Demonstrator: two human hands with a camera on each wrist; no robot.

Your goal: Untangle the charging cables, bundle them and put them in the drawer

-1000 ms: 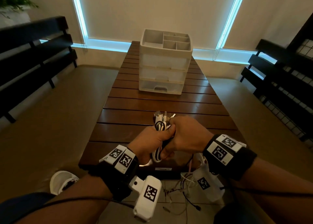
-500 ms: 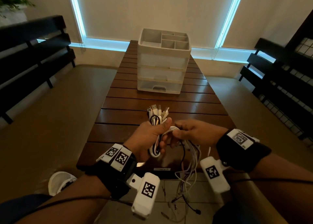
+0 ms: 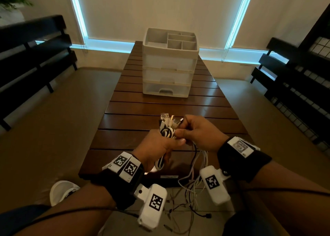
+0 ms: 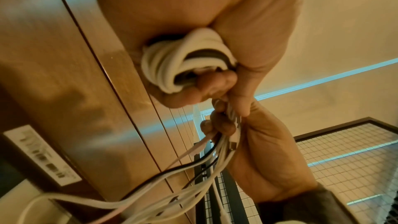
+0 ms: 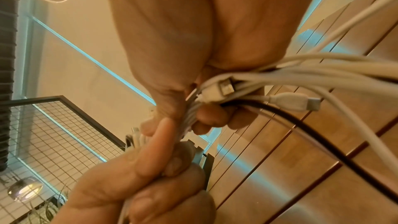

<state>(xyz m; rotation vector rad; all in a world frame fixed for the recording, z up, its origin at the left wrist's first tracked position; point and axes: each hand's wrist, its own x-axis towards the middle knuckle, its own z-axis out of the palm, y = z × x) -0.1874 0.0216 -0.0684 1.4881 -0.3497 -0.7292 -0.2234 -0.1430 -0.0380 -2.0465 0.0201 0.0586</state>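
Cables (image 3: pixel 167 131) are gripped by both hands: left hand (image 3: pixel 157 146) clenching the coil, right hand (image 3: pixel 200 132) pinching strands.

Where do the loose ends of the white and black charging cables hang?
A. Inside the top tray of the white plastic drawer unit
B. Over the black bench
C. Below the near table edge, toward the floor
C: the white and black charging cables trail from the right hand below the brown slatted wooden table.

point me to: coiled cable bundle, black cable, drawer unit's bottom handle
coiled cable bundle (image 4: pixel 183 64): left wrist view, on the white loops that the left hand grips.
black cable (image 5: pixel 301 123): right wrist view, mid-run below the right hand's fingers.
bottom drawer handle (image 3: pixel 166 91): head view, centre of the handle recess.
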